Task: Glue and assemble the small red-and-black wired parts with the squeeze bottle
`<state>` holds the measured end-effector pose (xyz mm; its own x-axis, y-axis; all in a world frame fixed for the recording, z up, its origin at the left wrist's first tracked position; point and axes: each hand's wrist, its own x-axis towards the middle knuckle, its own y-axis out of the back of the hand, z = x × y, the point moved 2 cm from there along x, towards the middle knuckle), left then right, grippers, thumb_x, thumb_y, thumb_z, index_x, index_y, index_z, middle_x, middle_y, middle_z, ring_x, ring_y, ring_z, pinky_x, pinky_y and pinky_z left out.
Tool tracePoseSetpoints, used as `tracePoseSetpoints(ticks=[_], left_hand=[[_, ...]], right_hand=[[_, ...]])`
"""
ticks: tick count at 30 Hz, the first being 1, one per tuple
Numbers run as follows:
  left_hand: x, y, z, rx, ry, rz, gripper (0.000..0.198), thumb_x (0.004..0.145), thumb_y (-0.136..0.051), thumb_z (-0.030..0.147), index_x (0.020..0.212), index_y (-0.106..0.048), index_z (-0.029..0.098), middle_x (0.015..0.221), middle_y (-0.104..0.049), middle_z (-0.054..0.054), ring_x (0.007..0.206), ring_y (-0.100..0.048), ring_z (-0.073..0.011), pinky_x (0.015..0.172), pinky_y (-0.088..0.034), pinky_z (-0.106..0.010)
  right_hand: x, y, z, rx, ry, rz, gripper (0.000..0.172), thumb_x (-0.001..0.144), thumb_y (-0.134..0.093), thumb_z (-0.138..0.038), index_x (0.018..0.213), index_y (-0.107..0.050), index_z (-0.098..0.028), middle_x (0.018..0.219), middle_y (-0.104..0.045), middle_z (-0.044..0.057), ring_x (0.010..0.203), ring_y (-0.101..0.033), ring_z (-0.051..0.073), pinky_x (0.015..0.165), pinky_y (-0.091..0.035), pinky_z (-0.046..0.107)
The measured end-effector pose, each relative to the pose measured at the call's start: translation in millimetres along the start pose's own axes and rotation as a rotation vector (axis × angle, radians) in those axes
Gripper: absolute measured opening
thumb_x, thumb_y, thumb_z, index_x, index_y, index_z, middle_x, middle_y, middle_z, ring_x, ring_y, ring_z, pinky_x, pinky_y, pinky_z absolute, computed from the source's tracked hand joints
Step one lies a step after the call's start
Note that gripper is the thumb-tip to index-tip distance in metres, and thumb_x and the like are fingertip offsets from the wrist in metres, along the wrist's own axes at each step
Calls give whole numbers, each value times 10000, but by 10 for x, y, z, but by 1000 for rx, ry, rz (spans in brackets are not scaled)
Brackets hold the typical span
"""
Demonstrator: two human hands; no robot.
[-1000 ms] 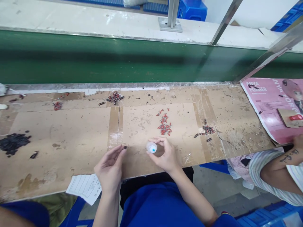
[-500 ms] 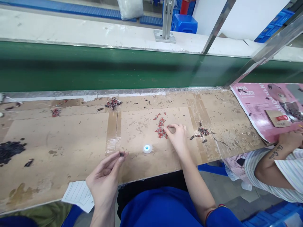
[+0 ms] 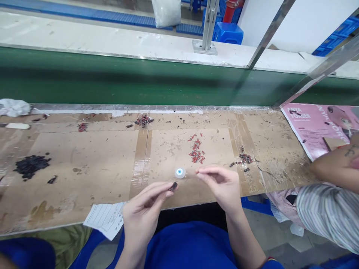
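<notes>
My left hand [image 3: 146, 209] is near the front edge of the cardboard-covered bench [image 3: 84, 157] and pinches a small dark piece [image 3: 174, 185] between thumb and fingertips. My right hand [image 3: 221, 185] is just to its right with thumb and forefinger pinched together; what they hold is too small to make out. A small white round part with a blue centre [image 3: 180, 172] lies on the cardboard between and just beyond the two hands. A scatter of small red pieces [image 3: 197, 151] lies a little farther back.
A pile of black pieces [image 3: 31, 165] lies at the left, and small dark-and-red clusters lie at the back [image 3: 144, 120] and right [image 3: 244, 158]. A lined paper [image 3: 105, 219] overhangs the front edge. A green conveyor belt [image 3: 126, 80] runs behind. Another person's arm [image 3: 333, 168] reaches over a pink printed sheet [image 3: 311, 125].
My right hand has drawn back from the red pieces toward me, pinched. My left hand has moved right and nearer to it. The other person's arm has lifted.
</notes>
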<state>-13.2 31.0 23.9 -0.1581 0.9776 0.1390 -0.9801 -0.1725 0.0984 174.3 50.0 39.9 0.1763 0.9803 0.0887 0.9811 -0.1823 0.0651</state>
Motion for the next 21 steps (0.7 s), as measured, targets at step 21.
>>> tracePoseSetpoints(ticks=[21], left_hand=[[-47,-35,40,146,-167,-145,124,825,-709,187,906,-781,247,908,-772,-7,760,-740,-149,715,-625,-197]], right_hand=[[-217,-171,-102,-165,127,-152,221,821,-662,-99,921,-806,-234,823,-786,36,701,-731,160,687,-615,259]])
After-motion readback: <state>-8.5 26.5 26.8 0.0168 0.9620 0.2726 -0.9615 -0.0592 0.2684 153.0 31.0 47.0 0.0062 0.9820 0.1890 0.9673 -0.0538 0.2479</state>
